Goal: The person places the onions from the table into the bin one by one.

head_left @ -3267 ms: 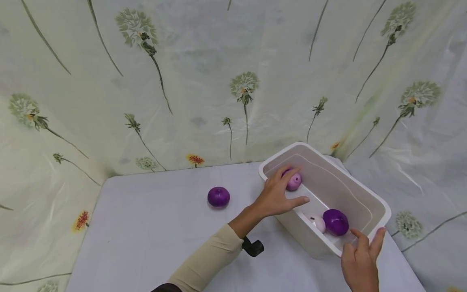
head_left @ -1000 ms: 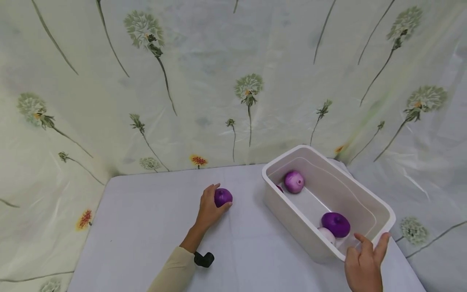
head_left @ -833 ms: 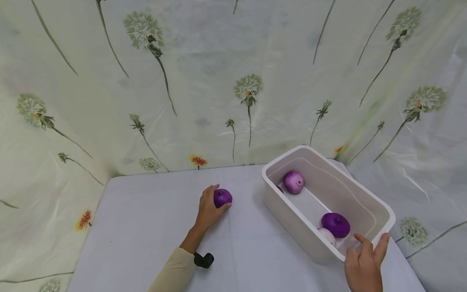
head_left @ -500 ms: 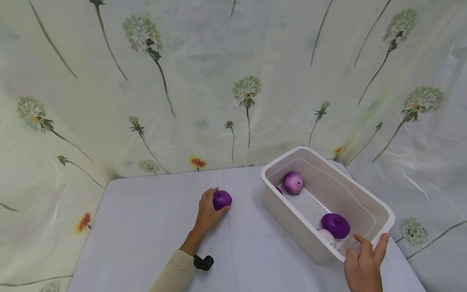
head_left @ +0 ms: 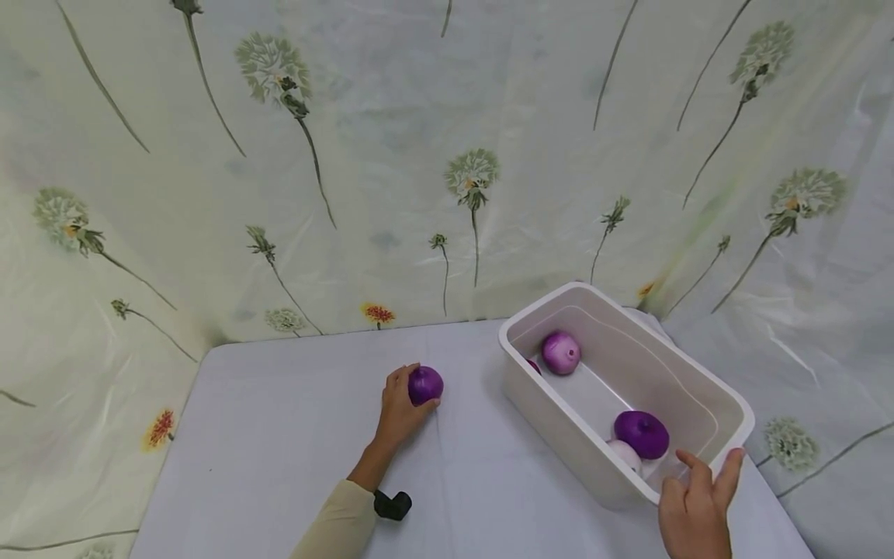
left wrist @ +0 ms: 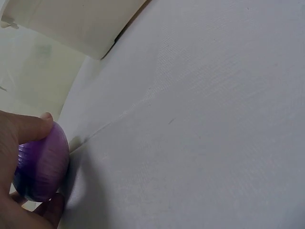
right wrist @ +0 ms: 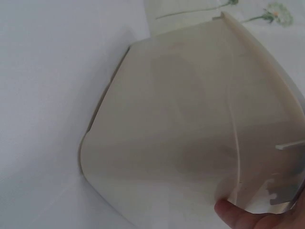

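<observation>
My left hand [head_left: 400, 407] grips a purple onion [head_left: 427, 386] on the white-covered table, left of a white plastic bin [head_left: 559, 415]. In the left wrist view, the thumb and fingers lie on opposite sides of this onion [left wrist: 50, 162]. At the bin's near right corner, my right hand [head_left: 696, 512] holds the rim; the right wrist view shows a thumb [right wrist: 233, 214] against the bin's outer wall [right wrist: 157, 124]. Inside the bin are a pinkish-purple onion [head_left: 561, 353], a dark purple onion [head_left: 641, 435] and a pale onion [head_left: 625, 455] beside it. A reddish sliver [head_left: 534, 366] shows past the near wall, mostly hidden.
The bin stands at a slant near the table's right side. A flower-printed sheet [head_left: 391, 171] hangs behind the table [head_left: 279, 435] and along its sides. A black wrist device [head_left: 393, 506] sits below my left hand.
About three seconds ago my left hand was inside the bin by the pinkish-purple onion; it has since moved left to the onion on the table and grips it. My right hand stays on the rim.
</observation>
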A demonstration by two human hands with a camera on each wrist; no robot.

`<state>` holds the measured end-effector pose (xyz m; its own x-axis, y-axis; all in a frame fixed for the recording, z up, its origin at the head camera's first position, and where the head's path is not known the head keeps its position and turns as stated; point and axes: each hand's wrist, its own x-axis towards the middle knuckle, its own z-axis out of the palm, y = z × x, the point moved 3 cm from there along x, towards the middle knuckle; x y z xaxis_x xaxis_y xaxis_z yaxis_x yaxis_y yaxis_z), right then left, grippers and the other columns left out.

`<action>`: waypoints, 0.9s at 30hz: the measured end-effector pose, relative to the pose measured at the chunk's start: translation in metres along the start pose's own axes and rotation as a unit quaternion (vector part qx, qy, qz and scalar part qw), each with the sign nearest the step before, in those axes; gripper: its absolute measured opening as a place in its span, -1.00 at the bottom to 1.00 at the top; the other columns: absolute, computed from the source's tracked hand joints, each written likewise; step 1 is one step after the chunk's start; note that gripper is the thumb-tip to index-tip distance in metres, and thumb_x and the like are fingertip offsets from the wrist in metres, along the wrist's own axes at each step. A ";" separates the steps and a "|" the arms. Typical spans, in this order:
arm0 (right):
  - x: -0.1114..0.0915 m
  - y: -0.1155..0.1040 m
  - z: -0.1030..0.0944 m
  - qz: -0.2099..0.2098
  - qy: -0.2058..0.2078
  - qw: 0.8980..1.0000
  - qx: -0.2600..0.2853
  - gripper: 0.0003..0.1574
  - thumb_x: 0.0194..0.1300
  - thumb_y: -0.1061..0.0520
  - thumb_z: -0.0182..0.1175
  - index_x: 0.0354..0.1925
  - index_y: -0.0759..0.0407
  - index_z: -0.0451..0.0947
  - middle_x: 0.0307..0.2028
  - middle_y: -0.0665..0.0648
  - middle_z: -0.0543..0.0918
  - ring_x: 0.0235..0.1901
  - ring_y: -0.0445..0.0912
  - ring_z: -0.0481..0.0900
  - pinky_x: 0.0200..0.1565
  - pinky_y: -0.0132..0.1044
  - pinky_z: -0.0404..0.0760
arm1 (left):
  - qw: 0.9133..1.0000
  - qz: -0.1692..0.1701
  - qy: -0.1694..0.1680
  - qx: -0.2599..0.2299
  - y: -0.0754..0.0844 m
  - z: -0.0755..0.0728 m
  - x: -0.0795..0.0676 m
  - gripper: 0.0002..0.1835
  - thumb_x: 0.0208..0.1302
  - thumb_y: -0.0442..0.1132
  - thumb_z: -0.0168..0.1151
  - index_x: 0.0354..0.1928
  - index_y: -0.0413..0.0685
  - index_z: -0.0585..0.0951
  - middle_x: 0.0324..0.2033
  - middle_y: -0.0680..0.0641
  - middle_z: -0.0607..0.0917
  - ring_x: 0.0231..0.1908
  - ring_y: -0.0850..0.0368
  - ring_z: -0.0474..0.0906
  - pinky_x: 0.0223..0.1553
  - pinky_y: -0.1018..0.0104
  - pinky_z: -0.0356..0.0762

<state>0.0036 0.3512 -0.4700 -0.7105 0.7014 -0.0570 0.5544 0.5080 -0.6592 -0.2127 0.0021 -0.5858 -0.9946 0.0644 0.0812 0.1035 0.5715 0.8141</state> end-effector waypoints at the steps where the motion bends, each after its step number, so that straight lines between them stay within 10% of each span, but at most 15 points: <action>1: 0.000 0.000 0.000 0.001 0.000 1.000 -0.001 -0.40 0.28 0.17 -0.30 0.27 0.31 0.16 0.40 0.00 -0.68 0.40 0.32 -0.25 0.25 0.29 0.04 | 1.000 0.002 0.001 -0.001 0.000 0.001 0.000 -0.21 -0.08 -0.06 0.46 0.25 0.19 0.33 0.23 -0.19 0.30 0.22 -0.21 0.27 0.12 -0.20 0.34; 27: 0.001 0.002 0.000 -0.002 -0.001 1.000 -0.001 -0.40 0.28 0.16 -0.31 0.26 0.33 0.16 0.40 -0.01 -0.69 0.39 0.32 -0.24 0.23 0.31 0.06 | 1.000 -0.001 0.016 -0.023 0.013 -0.011 0.000 -0.23 -0.07 -0.11 0.46 0.23 0.21 0.32 0.20 -0.15 0.29 0.22 -0.20 0.30 0.15 -0.18 0.34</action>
<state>0.0035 0.3528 -0.4714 -0.7138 0.6982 -0.0555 0.5523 0.5124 -0.6576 -0.2109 0.0005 -0.5684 -0.9946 0.0374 0.0971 0.1021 0.5334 0.8397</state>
